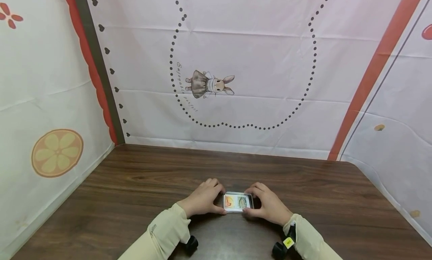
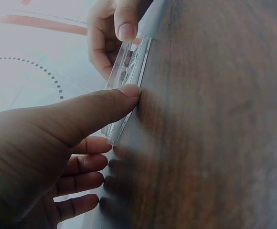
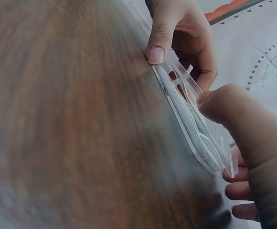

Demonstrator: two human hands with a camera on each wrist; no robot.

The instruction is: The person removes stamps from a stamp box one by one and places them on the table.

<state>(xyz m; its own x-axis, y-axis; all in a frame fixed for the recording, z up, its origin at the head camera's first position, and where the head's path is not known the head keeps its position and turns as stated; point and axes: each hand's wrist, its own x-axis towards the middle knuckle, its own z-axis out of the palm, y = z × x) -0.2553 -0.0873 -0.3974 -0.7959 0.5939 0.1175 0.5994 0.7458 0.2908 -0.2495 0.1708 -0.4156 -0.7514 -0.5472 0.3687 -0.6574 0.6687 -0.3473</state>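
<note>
A small clear plastic case (image 1: pixel 237 202) lies flat on the brown wooden table, with a white stack of cards (image 3: pixel 181 112) inside and colourful pictures on top. My left hand (image 1: pixel 204 198) grips its left end, the thumb on the near edge and the fingers at the far side. At the other end my right hand (image 1: pixel 268 203) pinches the clear lid (image 3: pixel 188 81) between thumb and fingers. In the right wrist view the lid stands slightly apart from the base (image 3: pixel 184 126), at a small tilt.
The wooden table (image 1: pixel 145 177) spreads out around the case. White printed cloth (image 1: pixel 253 65) hangs behind it, and similar cloth stands at the left and right sides. Dark wrist cameras (image 1: pixel 191 245) sit beneath both sleeves.
</note>
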